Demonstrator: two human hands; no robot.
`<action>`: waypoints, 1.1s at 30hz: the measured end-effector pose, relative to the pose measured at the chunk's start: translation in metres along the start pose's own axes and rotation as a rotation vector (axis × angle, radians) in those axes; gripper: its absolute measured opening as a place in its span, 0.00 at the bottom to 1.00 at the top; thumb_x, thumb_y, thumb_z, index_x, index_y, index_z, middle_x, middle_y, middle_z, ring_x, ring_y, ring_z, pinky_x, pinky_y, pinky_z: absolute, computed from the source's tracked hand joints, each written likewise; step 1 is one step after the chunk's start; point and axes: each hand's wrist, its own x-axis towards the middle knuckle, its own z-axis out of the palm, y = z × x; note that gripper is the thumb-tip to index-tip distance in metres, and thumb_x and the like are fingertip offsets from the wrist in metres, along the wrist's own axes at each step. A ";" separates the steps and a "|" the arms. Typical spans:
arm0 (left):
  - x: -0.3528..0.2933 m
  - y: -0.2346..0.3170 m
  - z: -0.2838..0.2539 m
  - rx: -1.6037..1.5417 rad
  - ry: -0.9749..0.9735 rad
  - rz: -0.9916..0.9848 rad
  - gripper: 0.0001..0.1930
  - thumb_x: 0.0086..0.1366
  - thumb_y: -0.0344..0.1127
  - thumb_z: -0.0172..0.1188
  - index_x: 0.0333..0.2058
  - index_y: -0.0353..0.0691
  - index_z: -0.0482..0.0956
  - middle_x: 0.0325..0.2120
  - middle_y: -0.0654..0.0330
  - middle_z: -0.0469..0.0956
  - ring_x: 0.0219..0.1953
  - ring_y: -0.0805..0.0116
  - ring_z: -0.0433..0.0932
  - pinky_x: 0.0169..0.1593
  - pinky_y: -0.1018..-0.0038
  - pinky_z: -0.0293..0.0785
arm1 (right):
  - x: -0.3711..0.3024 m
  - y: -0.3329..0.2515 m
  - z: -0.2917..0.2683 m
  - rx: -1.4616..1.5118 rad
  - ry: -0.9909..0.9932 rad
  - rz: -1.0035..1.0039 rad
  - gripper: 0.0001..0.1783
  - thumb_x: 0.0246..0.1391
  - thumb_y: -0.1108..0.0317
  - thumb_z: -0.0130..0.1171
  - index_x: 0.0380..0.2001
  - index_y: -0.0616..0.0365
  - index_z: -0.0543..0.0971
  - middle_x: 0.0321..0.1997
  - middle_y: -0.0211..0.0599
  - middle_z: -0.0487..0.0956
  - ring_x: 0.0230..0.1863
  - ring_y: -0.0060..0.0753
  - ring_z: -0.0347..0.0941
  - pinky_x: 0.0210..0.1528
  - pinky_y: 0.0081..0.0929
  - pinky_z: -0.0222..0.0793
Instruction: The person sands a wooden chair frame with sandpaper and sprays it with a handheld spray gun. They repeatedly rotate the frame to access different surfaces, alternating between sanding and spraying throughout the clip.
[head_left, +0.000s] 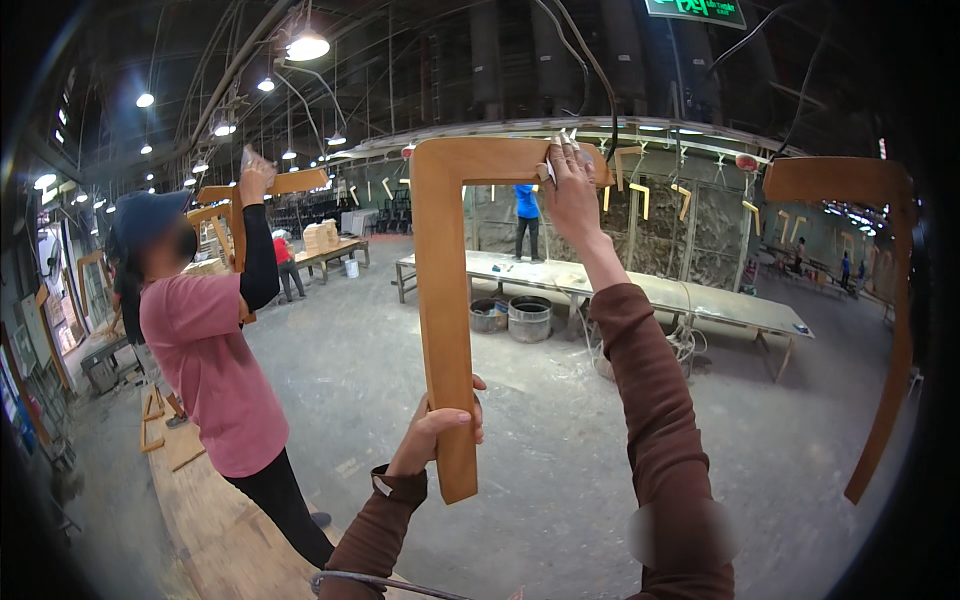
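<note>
An L-shaped wooden furniture part [447, 260], orange-brown and smooth, hangs upright in front of me with its short arm at the top. My left hand [440, 425] is wrapped around the lower end of its long leg. Up at the short arm, my right hand [573, 195] lies over the wood near its right end, fingers pressed together. White wrapping covers some of those fingertips. A small pale sheet [548, 172] shows by the right thumb, pinched against the wood; its kind is unclear.
A similar part [838, 182] hangs at right. On the left, a co-worker in a pink shirt [215, 400] handles another, beside a plywood surface [215, 530]. A long table [680, 296] crosses the back, metal drums [530, 320] under it. A dark cable [385, 578] runs near my left forearm.
</note>
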 end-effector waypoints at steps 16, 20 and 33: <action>0.009 -0.007 0.006 -0.049 -0.008 -0.010 0.26 0.44 0.41 0.58 0.42 0.34 0.68 0.21 0.58 0.71 0.21 0.68 0.74 0.27 0.73 0.73 | 0.012 -0.028 -0.033 -0.322 -0.099 -0.135 0.38 0.54 0.74 0.49 0.64 0.22 0.57 0.65 0.52 0.61 0.66 0.58 0.54 0.59 0.67 0.47; 0.010 -0.008 0.005 -0.061 -0.023 -0.024 0.26 0.46 0.40 0.59 0.44 0.35 0.68 0.22 0.58 0.73 0.24 0.69 0.76 0.30 0.73 0.74 | 0.009 -0.029 -0.035 -0.333 -0.112 -0.144 0.37 0.53 0.73 0.50 0.63 0.24 0.60 0.65 0.52 0.60 0.66 0.59 0.54 0.60 0.67 0.46; 0.006 -0.007 0.010 -0.003 0.041 -0.027 0.27 0.47 0.42 0.62 0.44 0.35 0.68 0.24 0.57 0.75 0.26 0.69 0.77 0.33 0.73 0.75 | -0.009 -0.010 -0.041 -0.284 -0.105 -0.058 0.23 0.49 0.73 0.55 0.51 0.51 0.69 0.66 0.43 0.61 0.69 0.53 0.50 0.61 0.65 0.41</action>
